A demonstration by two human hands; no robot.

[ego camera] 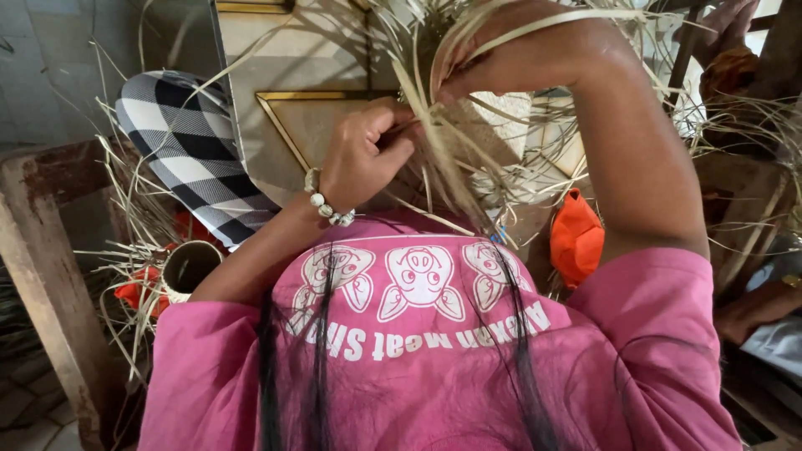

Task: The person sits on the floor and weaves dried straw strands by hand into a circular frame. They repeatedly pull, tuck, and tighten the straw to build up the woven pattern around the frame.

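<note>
The person's left hand [363, 154] is curling into a loose fist, its fingers pinching a gathered bunch of pale dried leaf strips [443, 167] at about the middle of the bunch. The right hand [510, 58] is hovering above and just to the right of the left, its fingertips pressing together on the upper ends of the same strips, which are fanning out above both hands and trailing down below them toward the pink shirt [434, 351]. A bracelet of pale beads [327, 205] is circling the left wrist. Beyond the left hand, a black-and-white checked cloth [188, 146] is draping beside a gold-edged panel [313, 125]. Below and well to the left of the left hand, a small woven cup [188, 267] is sitting among loose strips. Below the right forearm, an orange bag [576, 238] is lying near the person's side.
</note>
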